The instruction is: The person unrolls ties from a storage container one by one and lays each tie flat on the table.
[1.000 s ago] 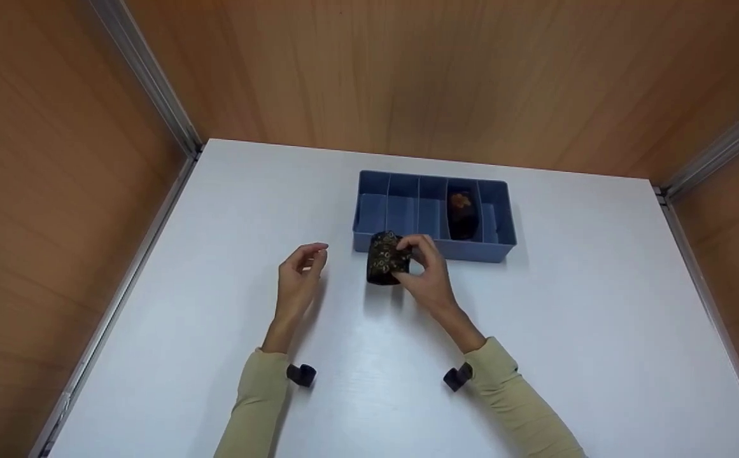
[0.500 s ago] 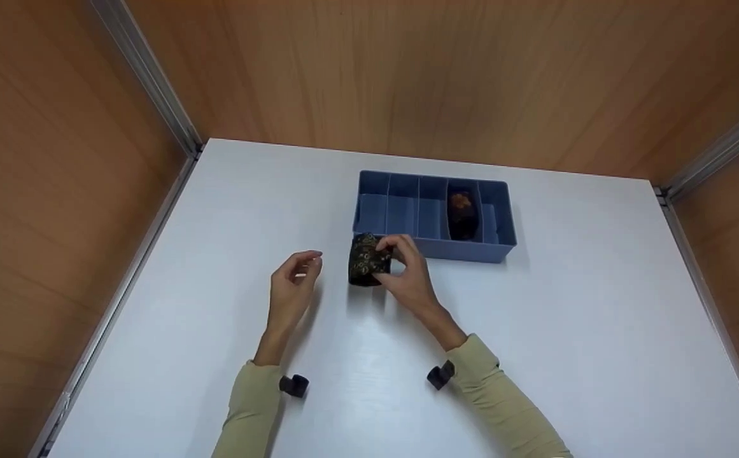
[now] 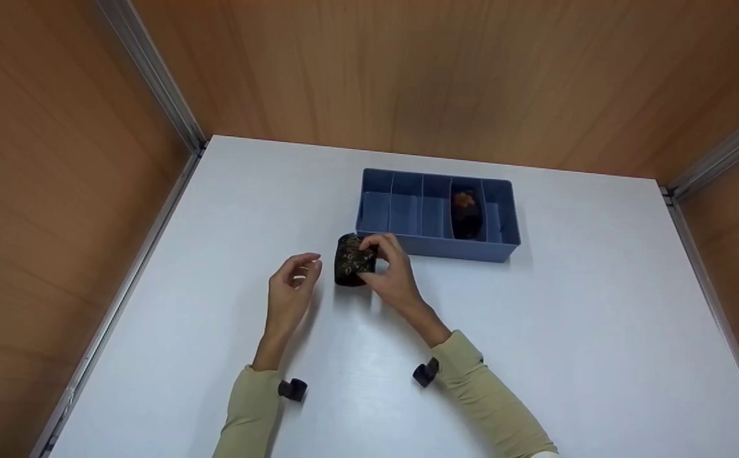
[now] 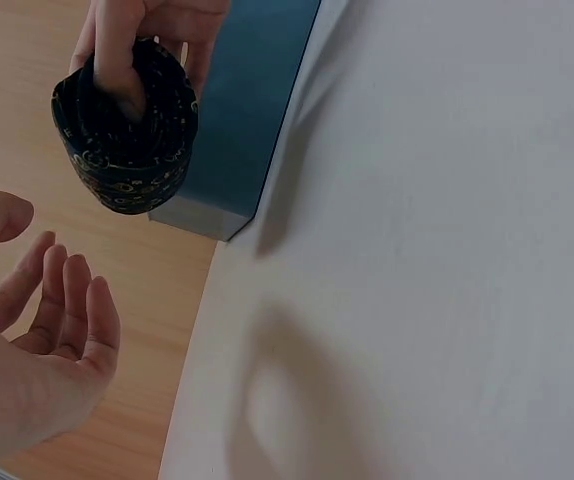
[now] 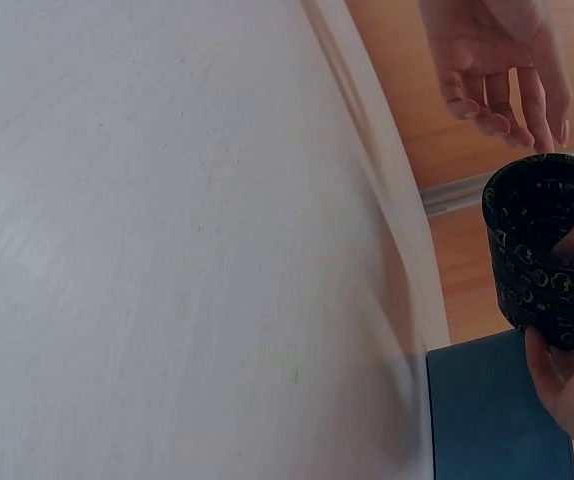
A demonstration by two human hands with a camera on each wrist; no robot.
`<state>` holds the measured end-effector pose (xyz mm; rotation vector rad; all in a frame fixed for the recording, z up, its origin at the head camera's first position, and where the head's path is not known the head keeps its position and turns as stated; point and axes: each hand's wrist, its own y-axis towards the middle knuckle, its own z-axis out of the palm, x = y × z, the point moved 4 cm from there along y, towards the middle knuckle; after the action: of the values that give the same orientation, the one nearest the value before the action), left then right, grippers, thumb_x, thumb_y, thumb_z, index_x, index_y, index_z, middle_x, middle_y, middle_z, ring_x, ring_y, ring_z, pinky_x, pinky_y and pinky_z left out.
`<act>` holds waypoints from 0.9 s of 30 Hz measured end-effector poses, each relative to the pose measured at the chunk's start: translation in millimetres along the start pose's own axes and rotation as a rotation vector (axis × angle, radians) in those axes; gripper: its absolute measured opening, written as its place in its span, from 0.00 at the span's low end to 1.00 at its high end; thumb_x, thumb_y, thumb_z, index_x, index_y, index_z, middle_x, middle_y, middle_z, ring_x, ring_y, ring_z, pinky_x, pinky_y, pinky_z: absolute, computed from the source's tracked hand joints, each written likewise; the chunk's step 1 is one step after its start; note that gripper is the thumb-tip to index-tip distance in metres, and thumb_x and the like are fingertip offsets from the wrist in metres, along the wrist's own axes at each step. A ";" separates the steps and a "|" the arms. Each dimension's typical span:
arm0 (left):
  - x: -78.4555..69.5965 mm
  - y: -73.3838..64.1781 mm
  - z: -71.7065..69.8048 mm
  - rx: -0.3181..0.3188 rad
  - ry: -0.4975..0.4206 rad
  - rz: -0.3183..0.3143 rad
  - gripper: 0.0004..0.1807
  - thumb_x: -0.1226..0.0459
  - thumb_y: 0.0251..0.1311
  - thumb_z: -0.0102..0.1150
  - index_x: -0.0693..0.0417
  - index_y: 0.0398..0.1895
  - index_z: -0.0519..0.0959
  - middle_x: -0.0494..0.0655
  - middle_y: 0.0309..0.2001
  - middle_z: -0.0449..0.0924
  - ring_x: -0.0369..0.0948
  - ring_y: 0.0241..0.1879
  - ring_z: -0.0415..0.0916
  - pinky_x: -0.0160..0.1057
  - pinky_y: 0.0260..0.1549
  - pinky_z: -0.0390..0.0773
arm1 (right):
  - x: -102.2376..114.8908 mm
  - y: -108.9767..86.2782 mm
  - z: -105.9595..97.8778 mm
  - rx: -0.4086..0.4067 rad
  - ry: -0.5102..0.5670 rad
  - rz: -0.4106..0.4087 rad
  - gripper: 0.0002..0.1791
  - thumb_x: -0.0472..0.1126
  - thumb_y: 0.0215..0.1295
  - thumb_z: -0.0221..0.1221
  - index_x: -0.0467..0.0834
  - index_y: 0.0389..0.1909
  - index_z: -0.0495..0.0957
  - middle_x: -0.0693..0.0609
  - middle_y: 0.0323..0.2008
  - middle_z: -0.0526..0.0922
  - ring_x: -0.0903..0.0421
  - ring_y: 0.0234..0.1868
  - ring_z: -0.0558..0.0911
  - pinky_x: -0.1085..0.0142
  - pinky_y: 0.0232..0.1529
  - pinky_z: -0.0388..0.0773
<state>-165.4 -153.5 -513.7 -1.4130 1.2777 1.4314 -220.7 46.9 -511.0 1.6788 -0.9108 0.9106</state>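
Right hand (image 3: 396,275) with a dark patterned roll (image 3: 347,262) in its grip, near the relaxed left hand (image 3: 289,294).

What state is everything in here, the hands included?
Patterned dark cloth: rolled, off the table.
Right hand: gripping that cloth.
Left hand: holding nothing, fingers gently bent.
Blue tray: upright, open-topped, divided into five.
Dark bundle with orange flower: inside the tray, fourth compartment from left in the head view.
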 end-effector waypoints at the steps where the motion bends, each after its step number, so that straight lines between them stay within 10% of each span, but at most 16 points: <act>1: -0.2 -0.5 -0.3 -0.001 -0.002 0.001 0.14 0.61 0.71 0.64 0.62 0.52 0.83 0.50 0.42 0.82 0.46 0.42 0.79 0.35 0.40 0.78 | 0.2 0.5 1.3 0.002 -0.001 0.000 0.20 0.26 0.55 0.72 0.45 0.46 0.79 0.50 0.50 0.76 0.54 0.55 0.77 0.58 0.55 0.79; 27: -30.2 -19.6 -9.2 -0.009 0.075 0.044 0.16 0.71 0.67 0.66 0.68 0.55 0.81 0.60 0.49 0.79 0.48 0.45 0.76 0.42 0.43 0.76 | -0.4 11.3 49.4 0.061 -0.067 0.030 0.21 0.24 0.52 0.69 0.43 0.46 0.79 0.49 0.52 0.75 0.53 0.57 0.76 0.59 0.54 0.78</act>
<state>-140.7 -153.7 -485.9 -1.4644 1.3586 1.4264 -223.5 -3.2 -518.6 1.7608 -0.9644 0.9154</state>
